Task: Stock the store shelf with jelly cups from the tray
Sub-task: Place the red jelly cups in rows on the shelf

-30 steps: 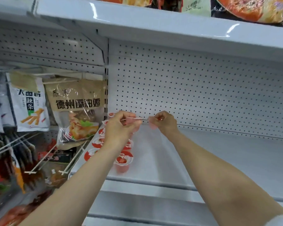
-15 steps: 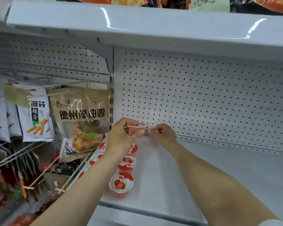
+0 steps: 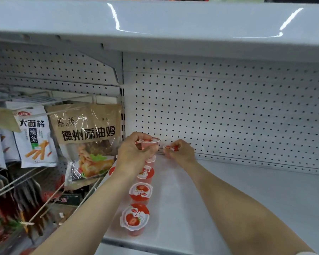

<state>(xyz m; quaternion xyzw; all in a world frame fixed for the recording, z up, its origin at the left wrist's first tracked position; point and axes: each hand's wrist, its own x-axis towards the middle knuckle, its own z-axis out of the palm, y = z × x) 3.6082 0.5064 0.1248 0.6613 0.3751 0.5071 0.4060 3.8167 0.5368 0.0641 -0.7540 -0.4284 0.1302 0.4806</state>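
Your left hand is closed round a strawberry jelly cup, held upright above the far end of the row. Your right hand pinches a second jelly cup low against the pegboard back wall, at the rear of the shelf; whether its base already touches the shelf cannot be told.

A single file of placed cups runs from the shelf's front edge toward the back, along the left side; the nearest cup stands just behind the lip. A further cup edge shows to the left of your forearm, mostly hidden. Hanging snack bags occupy the neighbouring bay. The tray is out of view.

Step in hand, judged: setting down two cups at the rear, one to extend the existing file, one to begin a new file beside it. The shelf to the right is bare, so the task appears at an early stage.

The next move calls for you to lower each cup flat, lid up, close beside its neighbours, then release without tipping the row.
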